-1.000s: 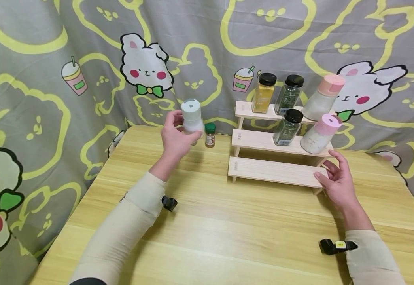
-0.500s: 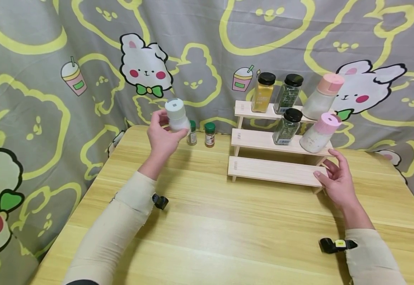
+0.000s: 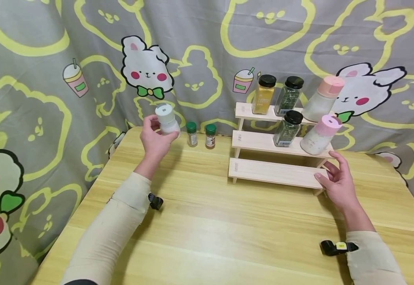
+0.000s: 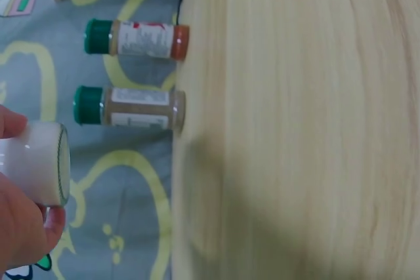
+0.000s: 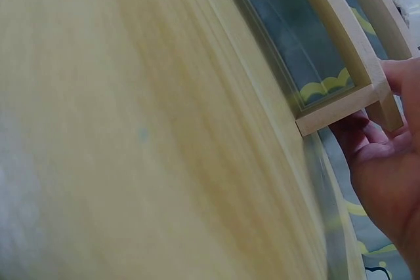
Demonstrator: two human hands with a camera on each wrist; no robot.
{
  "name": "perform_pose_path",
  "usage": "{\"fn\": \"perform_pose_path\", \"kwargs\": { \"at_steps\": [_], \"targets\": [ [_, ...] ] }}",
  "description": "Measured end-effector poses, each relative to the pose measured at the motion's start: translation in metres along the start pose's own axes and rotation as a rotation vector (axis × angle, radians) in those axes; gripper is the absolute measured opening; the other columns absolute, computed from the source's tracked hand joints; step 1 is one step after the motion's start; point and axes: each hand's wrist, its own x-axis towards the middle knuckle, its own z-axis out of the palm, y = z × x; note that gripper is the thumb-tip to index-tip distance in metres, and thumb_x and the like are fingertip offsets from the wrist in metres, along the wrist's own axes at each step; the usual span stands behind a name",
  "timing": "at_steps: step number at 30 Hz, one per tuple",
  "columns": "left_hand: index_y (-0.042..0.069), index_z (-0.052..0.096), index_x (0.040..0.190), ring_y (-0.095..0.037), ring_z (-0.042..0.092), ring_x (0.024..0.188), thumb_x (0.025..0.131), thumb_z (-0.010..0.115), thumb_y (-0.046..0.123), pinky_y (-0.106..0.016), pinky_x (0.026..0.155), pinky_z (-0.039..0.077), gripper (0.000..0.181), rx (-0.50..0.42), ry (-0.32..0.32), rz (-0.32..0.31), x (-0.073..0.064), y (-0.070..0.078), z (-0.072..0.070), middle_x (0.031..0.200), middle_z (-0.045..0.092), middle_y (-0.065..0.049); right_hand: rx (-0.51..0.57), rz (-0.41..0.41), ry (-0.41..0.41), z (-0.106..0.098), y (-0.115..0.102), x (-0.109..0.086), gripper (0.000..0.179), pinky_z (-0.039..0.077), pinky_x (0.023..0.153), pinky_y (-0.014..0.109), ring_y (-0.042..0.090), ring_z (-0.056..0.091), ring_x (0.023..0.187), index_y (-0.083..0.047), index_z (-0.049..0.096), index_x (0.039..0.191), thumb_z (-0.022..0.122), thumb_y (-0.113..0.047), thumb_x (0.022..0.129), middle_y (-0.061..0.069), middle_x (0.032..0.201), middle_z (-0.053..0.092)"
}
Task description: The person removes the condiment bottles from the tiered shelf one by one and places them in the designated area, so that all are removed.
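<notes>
My left hand (image 3: 154, 143) holds a seasoning jar (image 3: 168, 122) with a white lid and white contents, tilted slightly. In the left wrist view the jar's base (image 4: 62, 165) is off the table. To its right, two small green-capped spice bottles stand upright by the curtain, one with brownish contents (image 3: 192, 135) and one with reddish contents (image 3: 210, 137). My right hand (image 3: 340, 186) grips the right end of a three-tier wooden rack (image 3: 278, 173), thumb at the lowest shelf. The right wrist view shows fingers partly hidden behind the rack's side (image 5: 341, 111).
On the top shelf stand a yellow spice jar (image 3: 263, 97), a black-capped herb jar (image 3: 288, 97) and a pink-capped jar (image 3: 318, 103). The middle shelf bears another herb jar (image 3: 287, 130) and a pink-lidded jar (image 3: 318, 136). A patterned curtain (image 3: 192, 23) hangs behind the wooden table (image 3: 207, 229).
My left hand has moved left with the white-lidded jar, from in front of the brownish spice bottle, which is now uncovered. The right hand and rack stay where they were.
</notes>
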Motion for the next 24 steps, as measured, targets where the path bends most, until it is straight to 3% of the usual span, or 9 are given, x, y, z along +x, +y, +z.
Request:
{"fn": "perform_pose_path", "kwargs": {
  "at_steps": [24],
  "targets": [
    [0.007, 0.049, 0.125, -0.024, 0.054, 0.109, 0.070, 0.087, 0.005, -0.032, 0.094, 0.049, 0.068, 0.063, -0.020, -0.027, 0.012, -0.040, -0.004, 0.119, 0.056, -0.011, 0.011, -0.027, -0.013, 0.001, 0.001, -0.001, 0.079, 0.056, 0.076, 0.021, 0.014, 0.067, 0.102, -0.012, 0.034, 0.150, 0.048, 0.031, 0.086, 0.005, 0.124, 0.064]
  ]
}}
